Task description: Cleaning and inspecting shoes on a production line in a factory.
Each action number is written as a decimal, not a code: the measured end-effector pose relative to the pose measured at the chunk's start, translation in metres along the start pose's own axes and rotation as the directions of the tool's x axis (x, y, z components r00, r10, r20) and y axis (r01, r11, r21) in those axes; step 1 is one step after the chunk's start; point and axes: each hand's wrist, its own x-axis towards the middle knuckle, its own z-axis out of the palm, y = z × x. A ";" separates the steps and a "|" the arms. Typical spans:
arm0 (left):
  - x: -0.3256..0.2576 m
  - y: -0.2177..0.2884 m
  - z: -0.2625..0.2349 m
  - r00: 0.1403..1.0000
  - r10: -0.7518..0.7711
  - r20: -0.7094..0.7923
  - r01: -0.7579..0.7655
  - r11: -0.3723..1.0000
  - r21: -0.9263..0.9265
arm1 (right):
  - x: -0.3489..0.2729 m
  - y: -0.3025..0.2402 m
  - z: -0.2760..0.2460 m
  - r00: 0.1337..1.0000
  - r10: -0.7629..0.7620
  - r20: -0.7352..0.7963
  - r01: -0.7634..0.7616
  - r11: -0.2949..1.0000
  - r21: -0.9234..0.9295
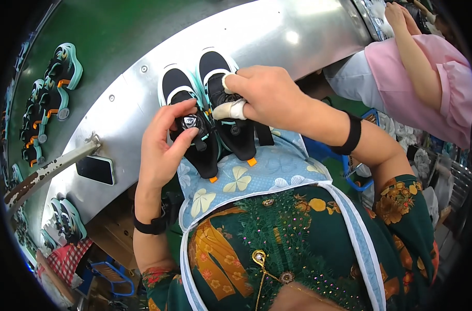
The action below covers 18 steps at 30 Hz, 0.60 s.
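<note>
1. Two small black fabric shoes with mint-green soles and white trim sat side by side at the near edge of the curved shiny metal surface (277, 36), heels hanging over onto the blue flowered apron (256, 176).
2. Both shoes pointed away from the person, toes toward the far side of the surface, long axes running roughly front to back and leaning a bit to the left in the view. Little orange tabs stuck out at the heels.
3. The left shoe (180, 85) had a round black dial on its tongue. The left hand (161, 147) came up from below with the wrist bent, thumb and fingertips pinched on that dial, so that grip was closed on the dial of the left shoe.
4. The right hand (269, 93) reached across from the right, palm down, over the right shoe (218, 65). Its fingers, two of them in white wraps, curled onto the top of the shoe around the tongue; the grip looked clenched on it, though the exact contact was hidden under the hand.
5. Black wristbands on both wrists.
6. A dark phone (96, 169) lay on the surface to the left, well apart from the shoes.
7. More shoes of the same kind (49, 98) lined the green belt further left.
8. Another person in a pink sleeve (432, 78) worked at upper right.
</note>
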 end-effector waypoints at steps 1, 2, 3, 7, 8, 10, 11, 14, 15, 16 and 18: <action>0.001 -0.001 0.000 1.000 -0.017 -0.007 0.017 0.999 -0.036 | 0.002 0.000 -0.008 0.997 0.019 0.072 -0.028 0.992 0.122; -0.001 -0.004 0.001 0.999 -0.041 -0.018 0.040 0.997 -0.071 | 0.004 0.000 -0.014 0.988 0.023 0.150 -0.060 0.968 0.245; -0.001 -0.005 0.001 0.999 -0.048 -0.021 0.046 0.996 -0.071 | 0.002 -0.003 -0.020 0.978 -0.019 0.207 -0.047 0.950 0.308; 0.004 0.009 0.006 1.000 0.014 -0.022 -0.014 1.000 0.014 | -0.015 -0.003 0.007 0.989 -0.030 -0.144 0.037 0.998 0.045; 0.005 0.013 0.007 0.999 0.020 -0.033 -0.018 0.997 0.073 | -0.016 -0.002 0.007 0.989 -0.031 -0.144 0.037 0.998 0.044; 0.005 0.014 0.011 0.997 0.001 -0.072 0.009 0.989 0.147 | -0.019 0.000 0.005 0.994 0.072 -0.085 -0.072 0.997 -0.002; 0.004 0.014 0.013 0.994 -0.015 -0.112 0.040 0.975 0.220 | -0.018 0.006 0.001 0.995 0.037 -0.090 -0.028 0.994 0.101; 0.003 0.013 0.016 0.995 -0.026 -0.093 0.043 0.981 0.187 | -0.024 0.010 -0.008 0.999 -0.036 -0.015 0.038 0.985 0.168; 0.003 0.011 0.014 0.996 -0.031 -0.085 0.047 0.981 0.187 | -0.026 0.009 -0.001 0.998 -0.006 -0.063 0.015 0.989 0.146; 0.006 0.010 0.010 0.998 -0.049 -0.044 0.053 0.993 0.105 | -0.029 0.007 0.005 0.998 -0.001 -0.068 0.011 0.990 0.144; 0.009 0.012 0.010 0.998 -0.059 0.004 0.059 0.998 0.027 | -0.035 0.005 0.015 0.961 0.064 -0.270 -0.048 0.997 0.066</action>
